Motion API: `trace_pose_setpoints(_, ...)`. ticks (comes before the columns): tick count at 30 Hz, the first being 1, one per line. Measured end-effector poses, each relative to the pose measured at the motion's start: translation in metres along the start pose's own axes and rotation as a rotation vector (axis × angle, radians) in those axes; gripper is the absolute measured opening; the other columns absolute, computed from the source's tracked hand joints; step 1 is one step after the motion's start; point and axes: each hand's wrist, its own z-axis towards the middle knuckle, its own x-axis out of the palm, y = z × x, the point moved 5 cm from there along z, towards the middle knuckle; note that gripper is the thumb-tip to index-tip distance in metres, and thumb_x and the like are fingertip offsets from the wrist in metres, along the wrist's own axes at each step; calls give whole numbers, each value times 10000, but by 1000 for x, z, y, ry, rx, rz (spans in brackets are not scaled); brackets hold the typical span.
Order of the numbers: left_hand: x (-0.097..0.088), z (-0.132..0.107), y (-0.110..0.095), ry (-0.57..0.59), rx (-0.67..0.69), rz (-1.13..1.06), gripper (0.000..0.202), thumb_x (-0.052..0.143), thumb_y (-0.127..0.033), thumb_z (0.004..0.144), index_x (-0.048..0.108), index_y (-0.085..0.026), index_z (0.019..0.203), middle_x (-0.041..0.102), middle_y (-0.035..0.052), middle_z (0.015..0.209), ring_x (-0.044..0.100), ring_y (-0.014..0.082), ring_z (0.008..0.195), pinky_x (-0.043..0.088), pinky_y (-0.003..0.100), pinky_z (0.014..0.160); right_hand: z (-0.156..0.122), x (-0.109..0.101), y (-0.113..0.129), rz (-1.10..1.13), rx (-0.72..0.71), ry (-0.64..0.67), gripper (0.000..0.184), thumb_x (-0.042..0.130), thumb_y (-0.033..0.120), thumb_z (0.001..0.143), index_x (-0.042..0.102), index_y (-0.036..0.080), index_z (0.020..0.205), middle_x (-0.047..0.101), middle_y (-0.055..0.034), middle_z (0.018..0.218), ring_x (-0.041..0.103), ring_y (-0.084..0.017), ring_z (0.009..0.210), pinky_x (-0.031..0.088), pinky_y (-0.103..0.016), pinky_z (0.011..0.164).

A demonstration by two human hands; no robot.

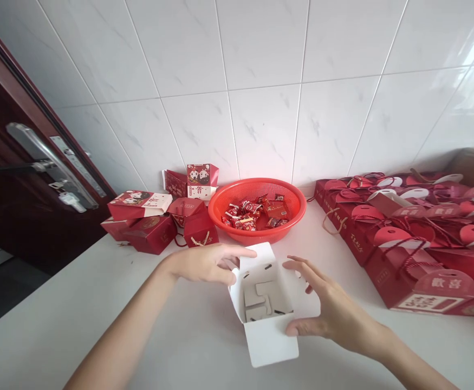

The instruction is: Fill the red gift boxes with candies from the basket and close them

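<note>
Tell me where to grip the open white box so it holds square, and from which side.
Grip the open box by its two upright side walls, coming in from left and right, probably best. Its top is open with flaps folded out front and back, so those sides offer only loose flaps. The left hand and right hand already flank it that way.

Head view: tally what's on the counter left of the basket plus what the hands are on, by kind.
Open white box, left hand and right hand on it: 1
Red basket of candy: 1
Red gift boxes left of the basket: about 6, overlapping
Total: about 8
</note>
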Motion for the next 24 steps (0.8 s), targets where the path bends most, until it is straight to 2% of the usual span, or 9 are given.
trace_pose_setpoints(2, -3, -1, 13, 87, -9, -73, 793, 705, -369, 776, 412, -299, 1510, 525, 35, 1486, 526, 259, 1304, 448, 330, 1045, 2, 2, -5, 7, 1, 29, 1001, 698, 729, 724, 314, 275, 1529, 343, -168, 1582, 609, -289, 1128, 528, -420, 935)
trace_pose_setpoints(4, -5, -2, 21, 120, -7, -102, 851, 740, -423, 769, 379, -303, 1530, 522, 44, 1487, 501, 270, 1327, 459, 327, 1028, 3, 4, -10, 21, 14, 51, 1063, 675, 733, 746, 214, 276, 1588, 323, -169, 1596, 595, -296, 1157, 512, -429, 969)
trace_pose_setpoints(6, -5, -2, 26, 121, -34, -106, 862, 740, -466, 784, 367, -285, 1540, 595, 70, 1396, 571, 275, 1238, 495, 325, 963, 4, 7, -14, 30, 29, 63, 1076, 655, 737, 761, 168, 285, 1606, 331, -167, 1593, 598, -293, 1136, 512, -433, 965)
trace_pose_setpoints(8, -3, -1, 29, 134, -71, -135, 880, 722, -493, 810, 329, -255, 1561, 691, 77, 1199, 659, 256, 1065, 522, 326, 885, 3, 10, -15, 31, 37, 65, 1076, 645, 741, 767, 150, 293, 1611, 363, -162, 1573, 603, -282, 1095, 521, -428, 946)
trace_pose_setpoints(10, -1, 1, 30, 162, -62, -221, 902, 720, -493, 823, 289, -246, 1575, 716, 65, 1098, 686, 238, 983, 526, 331, 868, 3, 12, -15, 30, 44, 67, 1083, 639, 745, 767, 141, 288, 1614, 401, -160, 1544, 603, -267, 1049, 526, -423, 933)
trace_pose_setpoints(14, 3, 8, 34, 216, 67, -413, 909, 774, -439, 792, 317, -261, 1558, 667, 98, 1282, 626, 265, 1174, 499, 354, 959, 5, 13, -15, 29, 50, 70, 1094, 626, 750, 773, 127, 265, 1617, 442, -169, 1497, 596, -253, 1002, 529, -421, 924)
trace_pose_setpoints(17, 4, 14, 41, 267, 141, -497, 1012, 840, -399, 718, 296, -266, 1560, 622, 126, 1357, 604, 290, 1214, 511, 378, 944, 8, 11, -15, 36, 25, 57, 1050, 613, 724, 803, 111, 290, 1616, 444, -161, 1487, 595, -241, 993, 531, -420, 922)
trace_pose_setpoints(21, 4, 16, 48, 280, 141, -444, 1130, 892, -393, 639, 258, -273, 1566, 572, 136, 1415, 539, 297, 1296, 474, 414, 1012, 11, 10, -18, 75, -39, 65, 982, 628, 663, 836, 117, 339, 1608, 431, -135, 1495, 597, -223, 1014, 526, -422, 953)
trace_pose_setpoints(24, 5, 17, 50, 247, 102, -337, 1130, 891, -411, 638, 248, -302, 1561, 533, 126, 1450, 503, 291, 1330, 440, 425, 1054, 14, 11, -23, 120, -66, 86, 977, 648, 620, 846, 120, 316, 1610, 416, -141, 1507, 595, -234, 1085, 508, -438, 997)
